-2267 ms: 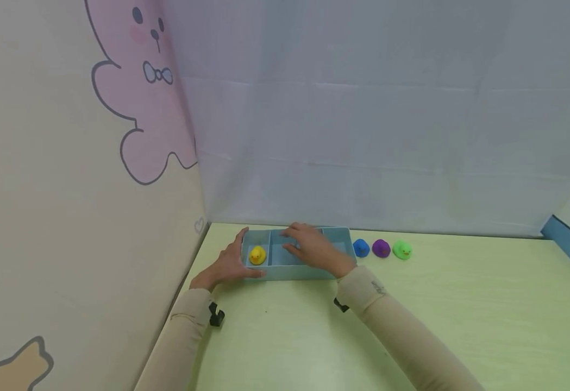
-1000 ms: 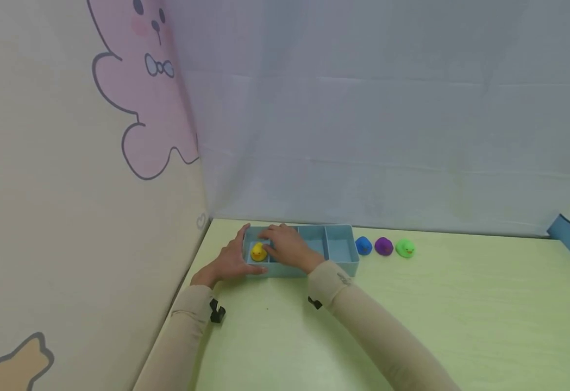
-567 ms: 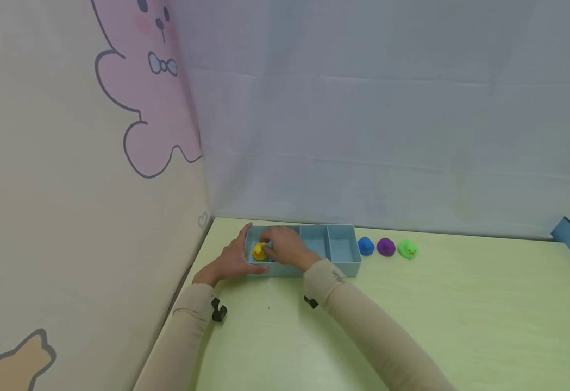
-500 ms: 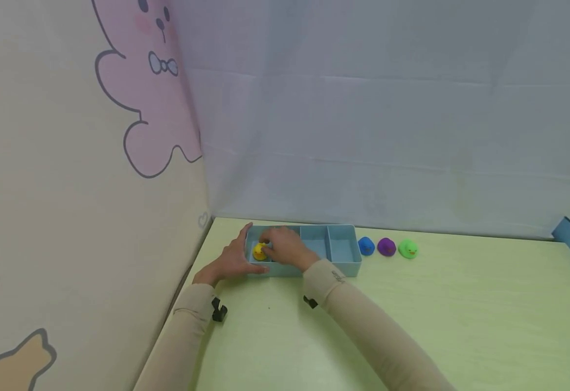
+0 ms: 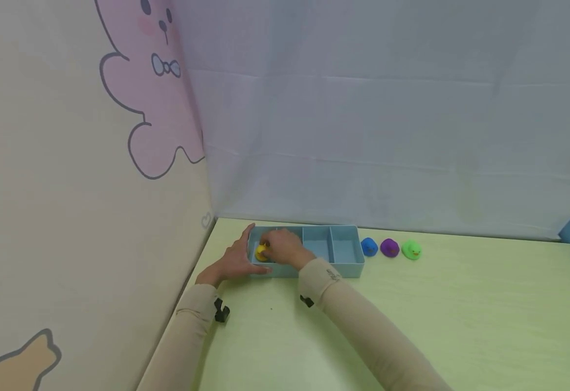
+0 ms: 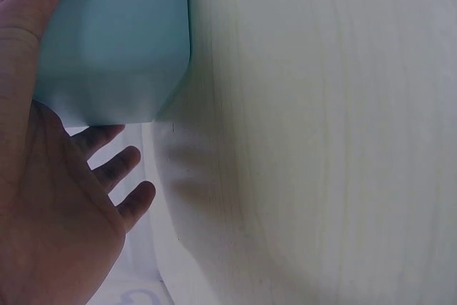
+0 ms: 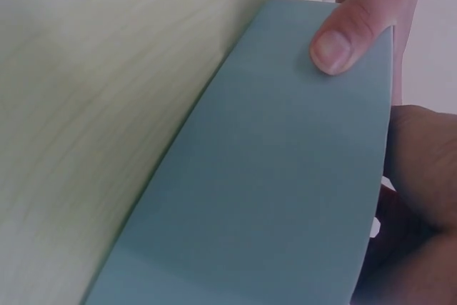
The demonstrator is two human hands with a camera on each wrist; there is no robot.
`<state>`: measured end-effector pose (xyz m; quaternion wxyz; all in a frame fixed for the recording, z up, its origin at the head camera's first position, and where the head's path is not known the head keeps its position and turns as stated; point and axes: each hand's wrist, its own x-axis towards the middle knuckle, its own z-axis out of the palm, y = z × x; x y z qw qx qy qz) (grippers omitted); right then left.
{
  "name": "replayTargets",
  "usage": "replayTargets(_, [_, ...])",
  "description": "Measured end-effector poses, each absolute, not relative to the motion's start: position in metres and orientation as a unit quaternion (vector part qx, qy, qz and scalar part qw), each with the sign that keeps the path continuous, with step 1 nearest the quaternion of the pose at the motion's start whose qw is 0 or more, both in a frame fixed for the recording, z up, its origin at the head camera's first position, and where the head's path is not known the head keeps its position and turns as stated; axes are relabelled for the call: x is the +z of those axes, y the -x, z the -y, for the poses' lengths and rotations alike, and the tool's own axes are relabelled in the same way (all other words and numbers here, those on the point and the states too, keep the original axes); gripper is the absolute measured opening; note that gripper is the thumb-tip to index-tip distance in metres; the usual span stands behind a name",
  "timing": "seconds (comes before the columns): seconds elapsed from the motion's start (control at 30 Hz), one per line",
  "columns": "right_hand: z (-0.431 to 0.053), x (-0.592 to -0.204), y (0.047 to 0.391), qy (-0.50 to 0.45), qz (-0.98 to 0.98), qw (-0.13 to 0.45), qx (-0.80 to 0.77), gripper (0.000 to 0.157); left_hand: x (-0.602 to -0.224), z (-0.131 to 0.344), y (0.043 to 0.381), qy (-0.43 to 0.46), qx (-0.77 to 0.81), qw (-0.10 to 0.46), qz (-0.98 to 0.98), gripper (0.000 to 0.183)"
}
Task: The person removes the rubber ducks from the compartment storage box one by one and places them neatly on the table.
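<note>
A light-blue divided box [image 5: 348,270] sits at the back left of the table. My left hand [image 5: 236,260] grips its left end, the thumb on the front wall and the index finger up at the far corner. In the left wrist view, the other fingers of that hand [image 6: 64,226] spread beside the box's end wall. My right hand [image 5: 286,247] reaches into the box and pinches a yellow rubber duck [image 5: 261,252] in the leftmost compartment. The duck is partly hidden by the fingers. In the right wrist view the box's front wall [image 7: 264,155] hides the duck.
Blue [image 5: 369,247], purple [image 5: 389,248] and green [image 5: 412,250] rubber ducks stand in a row right of the box on the pale table [image 5: 461,315]. A grey-white curtain [image 5: 363,119] hangs behind, and a wall [image 5: 69,217] with cartoon drawings closes the left side.
My right hand has moved left from the middle compartments to the yellow duck and taken hold of it. The left hand keeps its grip on the box. The view has shifted slightly.
</note>
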<state>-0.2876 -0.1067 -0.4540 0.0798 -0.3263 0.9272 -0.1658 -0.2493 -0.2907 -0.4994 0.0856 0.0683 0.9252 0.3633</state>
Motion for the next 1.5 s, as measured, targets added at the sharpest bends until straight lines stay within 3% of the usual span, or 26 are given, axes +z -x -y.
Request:
replayTargets(1.0, [0.114,-0.450,0.278,0.314,-0.936,0.050,-0.148,0.024,-0.501,0.297,0.251,-0.065,0.363,0.092,-0.925,0.133])
replayTargets(1.5, [0.102,-0.445,0.269,0.362,-0.918,-0.010,-0.161,0.024,-0.497,0.296,0.251,-0.064,0.365,0.095,-0.924,0.135])
